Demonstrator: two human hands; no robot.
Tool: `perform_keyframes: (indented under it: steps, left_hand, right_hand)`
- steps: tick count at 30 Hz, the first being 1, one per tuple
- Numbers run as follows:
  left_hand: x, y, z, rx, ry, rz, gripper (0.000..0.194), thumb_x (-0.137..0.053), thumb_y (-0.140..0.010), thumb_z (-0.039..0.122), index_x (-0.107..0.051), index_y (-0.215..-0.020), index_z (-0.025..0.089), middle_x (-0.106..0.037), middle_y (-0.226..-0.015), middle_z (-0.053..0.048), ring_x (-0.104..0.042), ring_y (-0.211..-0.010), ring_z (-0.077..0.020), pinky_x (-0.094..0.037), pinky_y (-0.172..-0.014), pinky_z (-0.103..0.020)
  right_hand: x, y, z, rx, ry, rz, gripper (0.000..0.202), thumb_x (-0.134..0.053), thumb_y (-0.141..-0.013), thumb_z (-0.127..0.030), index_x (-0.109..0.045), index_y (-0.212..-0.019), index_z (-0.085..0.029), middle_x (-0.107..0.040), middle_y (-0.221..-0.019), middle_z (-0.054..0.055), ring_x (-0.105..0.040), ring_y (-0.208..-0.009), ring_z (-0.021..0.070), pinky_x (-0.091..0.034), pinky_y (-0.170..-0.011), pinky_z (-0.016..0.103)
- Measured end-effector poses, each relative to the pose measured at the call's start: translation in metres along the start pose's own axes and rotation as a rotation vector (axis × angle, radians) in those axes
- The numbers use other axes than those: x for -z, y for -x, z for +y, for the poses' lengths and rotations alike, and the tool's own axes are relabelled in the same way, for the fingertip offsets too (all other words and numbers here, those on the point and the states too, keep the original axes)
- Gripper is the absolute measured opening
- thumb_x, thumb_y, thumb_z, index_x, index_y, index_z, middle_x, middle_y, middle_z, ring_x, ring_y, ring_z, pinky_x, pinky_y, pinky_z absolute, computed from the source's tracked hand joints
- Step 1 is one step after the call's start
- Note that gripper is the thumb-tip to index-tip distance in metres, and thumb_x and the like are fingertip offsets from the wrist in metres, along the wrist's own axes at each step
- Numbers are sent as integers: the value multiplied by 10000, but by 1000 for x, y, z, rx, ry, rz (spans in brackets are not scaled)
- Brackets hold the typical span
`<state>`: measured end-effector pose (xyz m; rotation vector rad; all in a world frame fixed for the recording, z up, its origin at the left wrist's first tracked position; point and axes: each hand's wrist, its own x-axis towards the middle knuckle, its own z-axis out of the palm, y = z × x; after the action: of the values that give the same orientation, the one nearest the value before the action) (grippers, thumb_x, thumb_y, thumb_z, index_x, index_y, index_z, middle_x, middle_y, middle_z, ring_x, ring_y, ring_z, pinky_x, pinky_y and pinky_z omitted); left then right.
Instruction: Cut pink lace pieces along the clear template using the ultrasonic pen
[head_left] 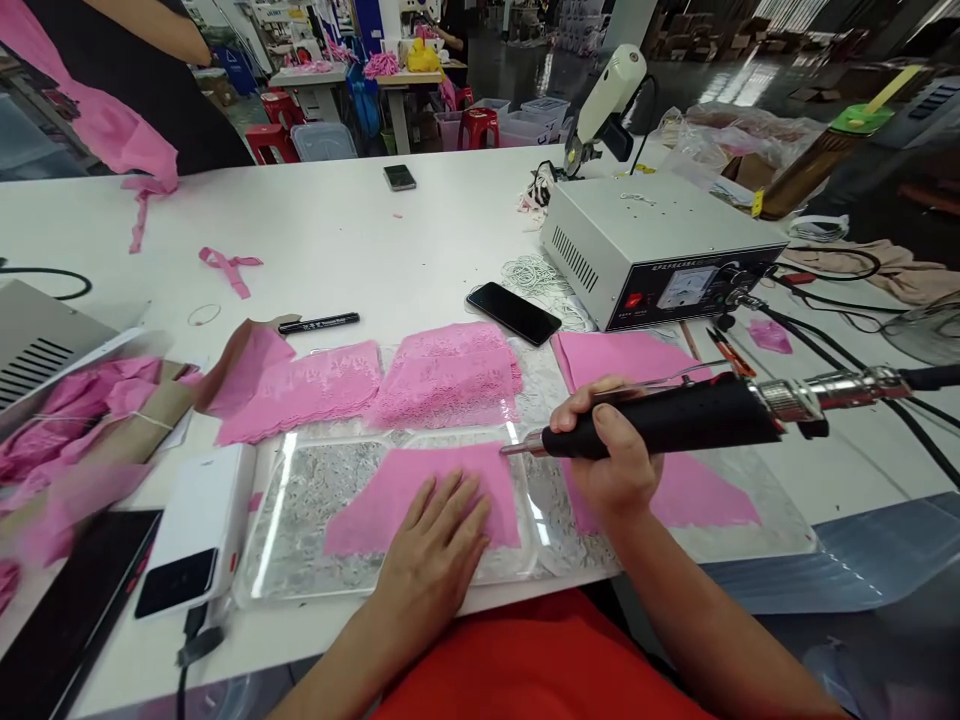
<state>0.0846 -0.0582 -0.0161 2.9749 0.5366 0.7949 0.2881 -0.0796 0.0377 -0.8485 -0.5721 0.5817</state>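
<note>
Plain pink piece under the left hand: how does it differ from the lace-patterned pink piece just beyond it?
The plain piece looks smooth, while the lace-patterned piece has a raised-looking pattern. The left hand lies flat on the plain piece; no hand is on the lace-patterned piece. The metal tip of the black tool is at the plain piece's upper right corner, away from the lace-patterned piece. Both are pink.

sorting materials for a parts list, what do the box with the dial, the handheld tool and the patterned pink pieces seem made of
Grey box with dial: likely painted metal; matte, slotted side.
Black cylindrical handheld tool: plastic or rubber grip, dull; shiny metal tip.
Patterned pink pieces: probably lace fabric, scalloped edges.
</note>
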Motion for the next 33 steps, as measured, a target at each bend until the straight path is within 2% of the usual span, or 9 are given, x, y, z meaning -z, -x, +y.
perform_keyframes:
  steps: [6,14,18,23,28,33]
  left_hand:
    - [-4,2,1,30,40,33,284,-487,-932,140,-604,-1189,112,-607,-1296,-131,-475,-1312,-269,-412,-1090,-458]
    - [-4,2,1,32,36,26,286,-477,-936,148,-605,-1188,108,-599,-1303,-144,-468,-1315,-290,-439,-1059,-481]
    - [-3,1,0,27,31,25,284,-490,-932,138,-597,-1193,105,-600,-1302,-147,-467,-1316,-293,-438,-1059,-487]
    - [0,0,0,-26,68,54,287,-521,-908,95,-595,-1184,124,-621,-1276,-131,-455,-1331,-270,-400,-1096,-477]
    - [4,-1,3,-46,107,10,269,-506,-922,114,-610,-1169,147,-650,-1244,-92,-500,-1293,-243,-321,-1147,-491]
    - [14,5,5,8,43,-19,273,-510,-925,164,-607,-1179,146,-655,-1236,-91,-513,-1280,-225,-367,-1131,-445]
  right_hand:
    - [1,-5,0,47,27,116,146,-650,-684,-246,-572,-805,-220,-569,-674,-52,-549,-540,98,-472,-541,272]
    - [2,-3,-1,-8,2,107,151,-647,-669,-256,-577,-797,-217,-566,-659,-51,-535,-520,97,-460,-510,267]
    - [1,-5,0,26,3,131,148,-648,-674,-248,-574,-798,-214,-567,-666,-54,-540,-529,93,-465,-534,267]
    - [2,-5,0,56,-10,109,137,-630,-691,-261,-570,-806,-215,-554,-674,-53,-534,-528,88,-461,-529,264]
    - [-1,-1,3,0,17,69,138,-639,-701,-263,-562,-807,-222,-544,-684,-48,-539,-555,97,-469,-548,272]
    - [-2,4,-3,-26,-12,149,144,-649,-647,-227,-595,-781,-222,-542,-668,-37,-519,-548,108,-467,-529,287]
